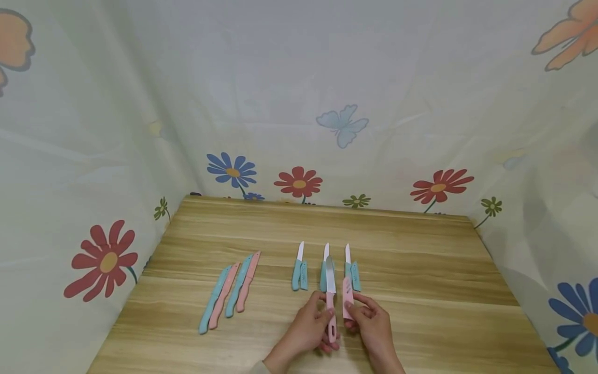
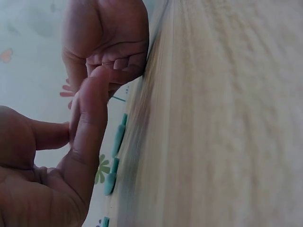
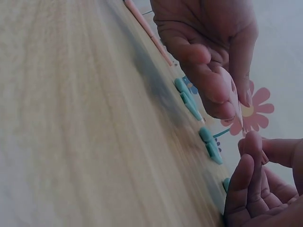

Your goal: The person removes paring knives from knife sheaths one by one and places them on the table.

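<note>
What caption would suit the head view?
Left hand holds an unsheathed pink knife, right hand a pink sheath, over a wood-grain table.

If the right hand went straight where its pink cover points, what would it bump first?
Probably the rightmost teal-handled knife, just beyond the pink cover in the head view. The right hand might pass above it; its height is unclear.

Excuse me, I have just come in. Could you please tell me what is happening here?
A person is handling a pink knife and a pink cover above a wooden table. The left hand holds the knife by its handle, blade bare; the right hand holds the cover, apart from the knife. Beyond the hands lie three teal knives with bare blades. To the left lie four knives with their blades covered, two teal and two pink.
</note>
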Available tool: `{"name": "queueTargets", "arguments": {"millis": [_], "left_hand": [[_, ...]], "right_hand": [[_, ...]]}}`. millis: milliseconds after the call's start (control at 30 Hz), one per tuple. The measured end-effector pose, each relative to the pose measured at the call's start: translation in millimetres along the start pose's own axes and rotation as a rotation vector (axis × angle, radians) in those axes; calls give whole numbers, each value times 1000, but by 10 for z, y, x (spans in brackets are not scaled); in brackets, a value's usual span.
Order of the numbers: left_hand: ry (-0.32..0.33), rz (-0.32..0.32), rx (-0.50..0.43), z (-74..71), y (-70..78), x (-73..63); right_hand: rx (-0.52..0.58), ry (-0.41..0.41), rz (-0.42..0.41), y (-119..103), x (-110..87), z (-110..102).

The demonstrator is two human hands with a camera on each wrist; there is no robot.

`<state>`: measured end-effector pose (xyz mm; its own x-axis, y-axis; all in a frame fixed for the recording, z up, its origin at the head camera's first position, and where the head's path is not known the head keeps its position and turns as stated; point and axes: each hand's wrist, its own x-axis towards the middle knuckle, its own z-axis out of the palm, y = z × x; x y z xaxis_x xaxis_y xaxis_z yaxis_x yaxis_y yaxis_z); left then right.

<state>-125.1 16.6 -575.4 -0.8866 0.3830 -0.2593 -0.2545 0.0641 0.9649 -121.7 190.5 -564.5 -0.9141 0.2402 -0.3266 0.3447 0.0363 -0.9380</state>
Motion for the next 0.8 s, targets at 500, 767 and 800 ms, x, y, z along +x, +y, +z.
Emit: {"name": "queueTargets", "arguments": {"millis": [500,767,800], "left_hand": [[-70,-3,35,137,0,-64],[-70,-19,55,191,-50,-59],[-68,-19,62,195,-54,-59]], "right_hand": [[-82,18,-2,77,-133,-141],[-219,41,-20,104,-205,-219],[-233,42,-16,113,-211,-231]]}}
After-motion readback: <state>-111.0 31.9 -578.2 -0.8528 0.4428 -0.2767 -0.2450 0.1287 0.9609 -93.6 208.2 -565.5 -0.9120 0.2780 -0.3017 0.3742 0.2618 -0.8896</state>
